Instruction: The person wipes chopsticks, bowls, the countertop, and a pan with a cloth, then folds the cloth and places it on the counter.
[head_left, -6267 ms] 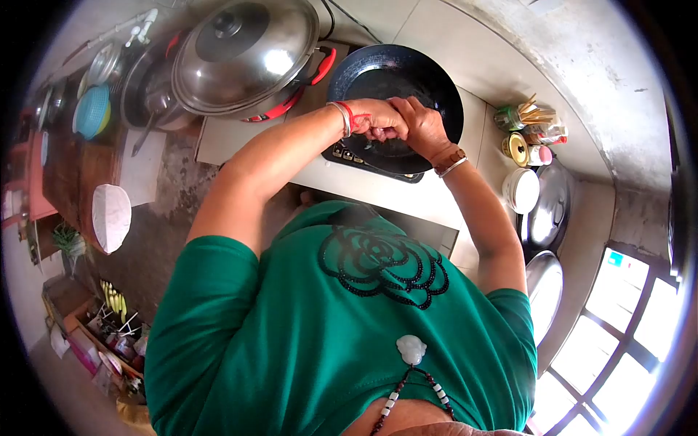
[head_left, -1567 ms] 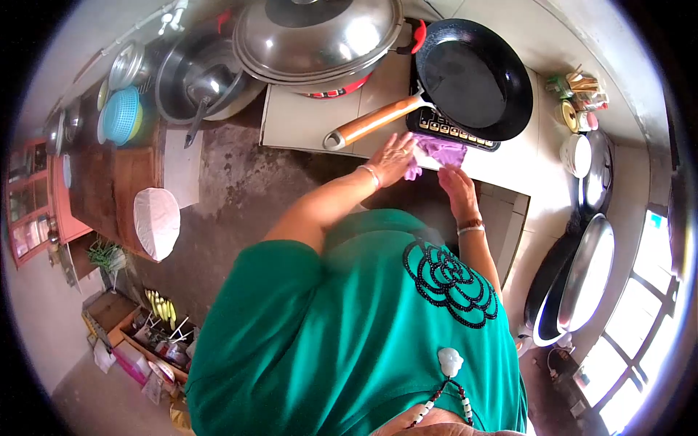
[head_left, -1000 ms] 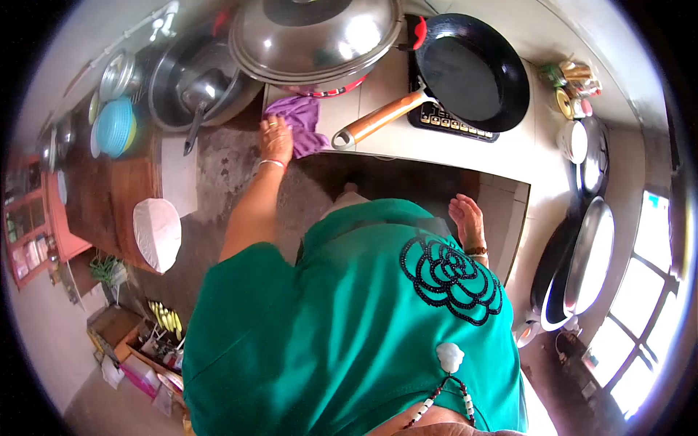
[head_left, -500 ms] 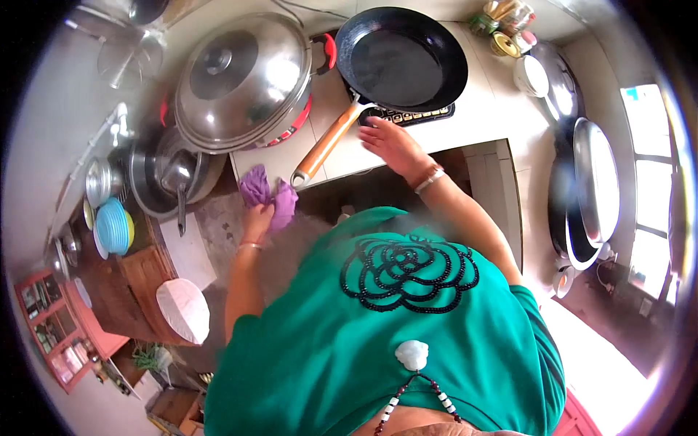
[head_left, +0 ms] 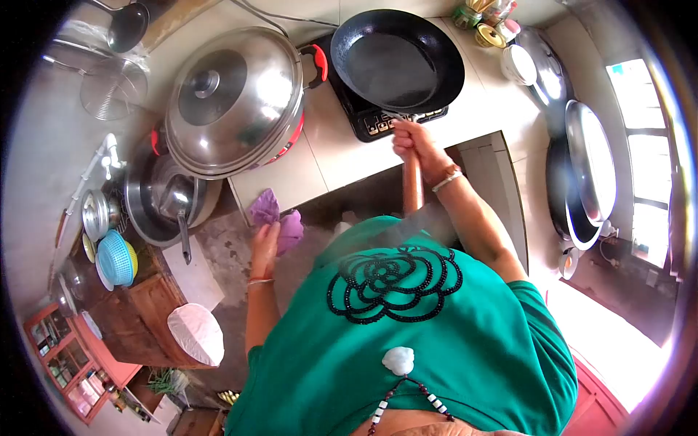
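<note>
A black frying pan rests on an induction cooker, its wooden handle pointing toward my body. My right hand is closed around that handle near the pan end. Off the counter's front edge, my left hand grips a crumpled purple cloth. To the pan's left stands a large steel pot with red-trimmed handles, covered by a domed metal lid. The pan's inside looks dark and shiny.
At the left sits a deep basin with a ladle in it. Blue plastic baskets stand lower left. On the right are a white bowl, a wok with a metal lid, and jars at the back.
My right hand has gone from open beside the pan to closed on its handle. The handle has swung right, uncovering more of the cooker. My left hand still holds the cloth.
</note>
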